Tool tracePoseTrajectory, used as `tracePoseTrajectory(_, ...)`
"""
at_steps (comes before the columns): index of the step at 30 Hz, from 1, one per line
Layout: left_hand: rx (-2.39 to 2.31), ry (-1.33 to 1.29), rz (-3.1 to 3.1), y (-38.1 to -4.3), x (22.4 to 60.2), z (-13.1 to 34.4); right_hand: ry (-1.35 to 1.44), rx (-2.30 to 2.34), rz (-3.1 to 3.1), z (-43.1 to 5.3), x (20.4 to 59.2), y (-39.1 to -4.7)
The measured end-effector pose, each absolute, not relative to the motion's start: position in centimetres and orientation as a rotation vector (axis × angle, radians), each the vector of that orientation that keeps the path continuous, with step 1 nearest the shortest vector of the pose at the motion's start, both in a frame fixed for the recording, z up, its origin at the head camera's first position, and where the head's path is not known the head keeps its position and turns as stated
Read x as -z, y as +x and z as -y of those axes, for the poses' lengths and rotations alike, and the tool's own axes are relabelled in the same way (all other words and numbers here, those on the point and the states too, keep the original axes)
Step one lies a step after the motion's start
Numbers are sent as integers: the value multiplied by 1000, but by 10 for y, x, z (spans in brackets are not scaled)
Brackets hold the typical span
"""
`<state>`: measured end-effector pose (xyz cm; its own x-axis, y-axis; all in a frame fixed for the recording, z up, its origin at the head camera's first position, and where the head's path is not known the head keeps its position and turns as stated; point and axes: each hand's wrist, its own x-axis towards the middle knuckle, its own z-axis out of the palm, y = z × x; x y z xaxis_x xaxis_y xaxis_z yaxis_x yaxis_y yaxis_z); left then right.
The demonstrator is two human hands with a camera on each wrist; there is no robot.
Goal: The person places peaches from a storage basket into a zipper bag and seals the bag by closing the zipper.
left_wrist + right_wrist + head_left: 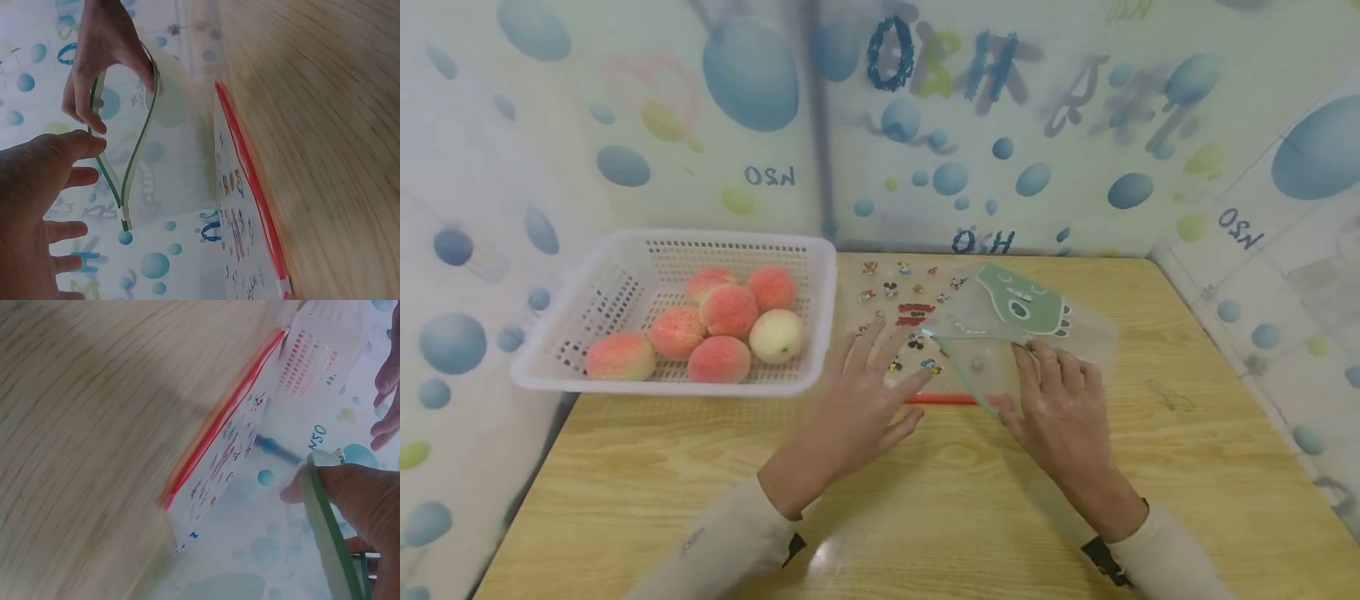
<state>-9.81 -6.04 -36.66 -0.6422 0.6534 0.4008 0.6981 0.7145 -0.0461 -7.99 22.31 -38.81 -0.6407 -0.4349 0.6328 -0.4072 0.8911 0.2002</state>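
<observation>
My right hand (1060, 408) grips a clear zip bag (1090, 329) with a green character print. Its green-edged mouth gapes, the thumb at one edge and the fingers at the other. At the far end of this mouth sits a white slider (123, 214). My left hand (857, 408) is spread with nothing in it, near that slider. Beneath lies a second clear bag (868, 279) with small cartoon prints and a red zip edge (225, 419). The left wrist view shows the left fingers (81, 178) apart from the green edge.
A white plastic basket (823, 317) with several peaches (727, 311) stands at the left of the wooden table (940, 508). Behind the table rises a wall covering (865, 167) printed with blue bubbles, and similar covering flanks both sides.
</observation>
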Motion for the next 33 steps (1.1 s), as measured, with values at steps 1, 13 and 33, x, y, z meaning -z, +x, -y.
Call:
tracePoseTrajectory(1,149,-1054,2527,-99,367,57,596,61,2350,-222,388,-80)
tracePoseTrajectory(13,148,-1167,2514,-107,371,23,578,149,2427,-216,388,-77)
tracePoseTrajectory(33,31,-1074,2689,-126,381,17,606,166,2355,-207,392,-72)
